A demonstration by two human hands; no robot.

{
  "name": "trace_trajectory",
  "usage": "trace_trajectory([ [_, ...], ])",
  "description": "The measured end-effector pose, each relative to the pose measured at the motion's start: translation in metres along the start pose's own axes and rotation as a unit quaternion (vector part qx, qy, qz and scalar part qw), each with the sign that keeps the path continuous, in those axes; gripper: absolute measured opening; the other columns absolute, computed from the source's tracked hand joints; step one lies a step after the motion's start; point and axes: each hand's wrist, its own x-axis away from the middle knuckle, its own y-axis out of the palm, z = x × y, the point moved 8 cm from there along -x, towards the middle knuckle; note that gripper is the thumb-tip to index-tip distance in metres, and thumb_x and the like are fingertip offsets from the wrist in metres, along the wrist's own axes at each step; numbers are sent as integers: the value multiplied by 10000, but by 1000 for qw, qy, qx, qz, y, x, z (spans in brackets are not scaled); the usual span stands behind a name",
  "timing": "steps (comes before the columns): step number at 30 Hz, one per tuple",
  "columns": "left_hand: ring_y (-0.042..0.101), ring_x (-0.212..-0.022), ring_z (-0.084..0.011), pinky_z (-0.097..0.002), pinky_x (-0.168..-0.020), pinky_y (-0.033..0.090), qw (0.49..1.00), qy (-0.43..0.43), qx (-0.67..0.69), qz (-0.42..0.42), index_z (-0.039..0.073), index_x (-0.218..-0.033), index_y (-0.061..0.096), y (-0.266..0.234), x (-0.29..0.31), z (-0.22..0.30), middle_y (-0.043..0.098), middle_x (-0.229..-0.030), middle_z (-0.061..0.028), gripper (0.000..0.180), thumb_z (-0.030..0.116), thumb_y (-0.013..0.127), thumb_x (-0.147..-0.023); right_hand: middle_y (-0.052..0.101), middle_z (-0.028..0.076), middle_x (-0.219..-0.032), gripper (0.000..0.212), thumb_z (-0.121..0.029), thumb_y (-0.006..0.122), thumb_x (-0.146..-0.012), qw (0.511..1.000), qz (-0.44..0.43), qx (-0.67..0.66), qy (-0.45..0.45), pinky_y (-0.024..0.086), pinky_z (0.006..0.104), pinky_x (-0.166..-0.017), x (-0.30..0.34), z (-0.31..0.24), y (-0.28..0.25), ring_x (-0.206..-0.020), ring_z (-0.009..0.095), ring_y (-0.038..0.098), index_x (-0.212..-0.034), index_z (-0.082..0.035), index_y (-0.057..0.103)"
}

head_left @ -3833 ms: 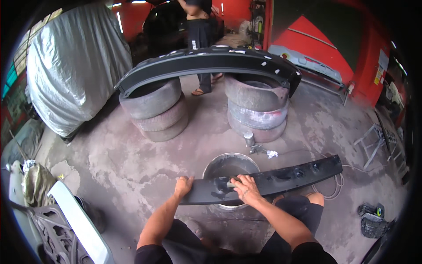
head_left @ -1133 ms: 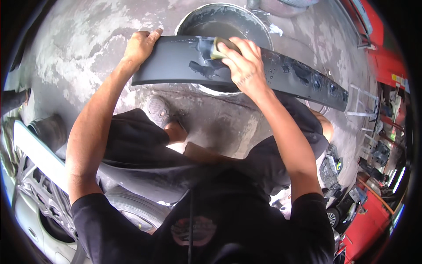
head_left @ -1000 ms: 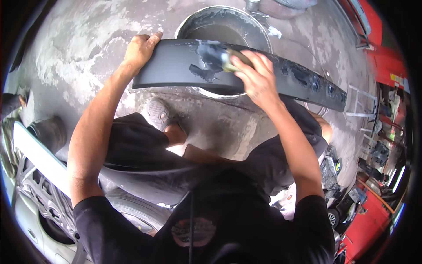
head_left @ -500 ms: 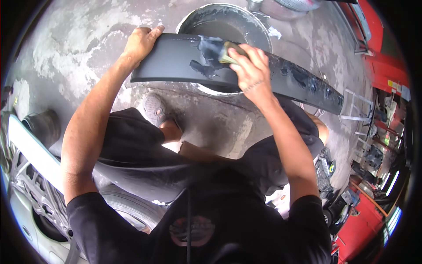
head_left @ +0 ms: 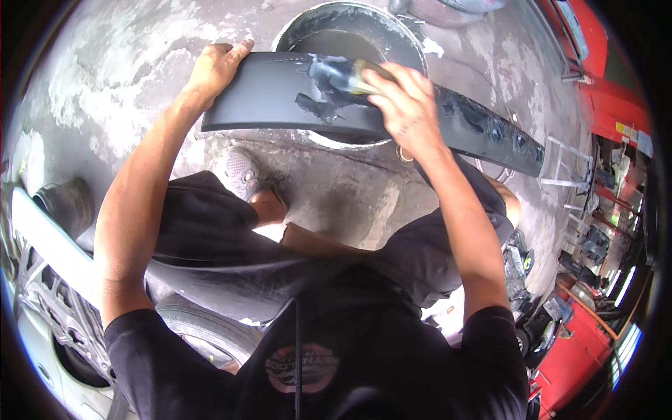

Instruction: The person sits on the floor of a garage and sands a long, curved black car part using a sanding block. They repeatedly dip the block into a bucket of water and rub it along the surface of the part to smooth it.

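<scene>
A long dark grey panel, like a car trim piece, lies across a large round tub in front of me. Its surface has glossy, darker patches and a pale smear near the middle. My left hand grips the panel's left end by the far edge, thumb on top. In my right hand is an olive-yellow sanding block, pressed on the panel beside the smear. That hand and the block are slightly blurred. Murky grey liquid shows in the tub beyond the panel.
A tyre lies near my lap at lower left, beside car parts and a pale panel. A dark container stands at the left. A metal stand is beyond the panel's right end, with red cabinets farther right.
My right hand with the sanding block has shifted slightly right along the panel. The panel, tub and my left hand sit slightly farther left in the view.
</scene>
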Motion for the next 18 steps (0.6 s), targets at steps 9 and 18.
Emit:
trace_trajectory([
  [9, 729, -842, -220, -387, -774, 602, 1000, -16, 3, -5, -110, -1168, 744, 0, -5, -13, 771, -964, -176, 634, 508, 671, -1052, 700, 113, -1276, 436, -134, 845, -843, 999, 21, -31, 11, 483, 448, -998, -25, -30, 20, -1151, 317, 646, -1273, -152, 780],
  [18, 722, -748, -239, -404, -693, 593, 998, -26, 45, 21, -107, -1094, 746, 2, 3, 0, 760, -893, -183, 538, 424, 674, -1043, 707, 132, -1273, 399, -124, 834, -855, 996, 53, -49, 42, 511, 469, -1005, -39, -30, 33, -1106, 336, 664, -1250, -167, 798],
])
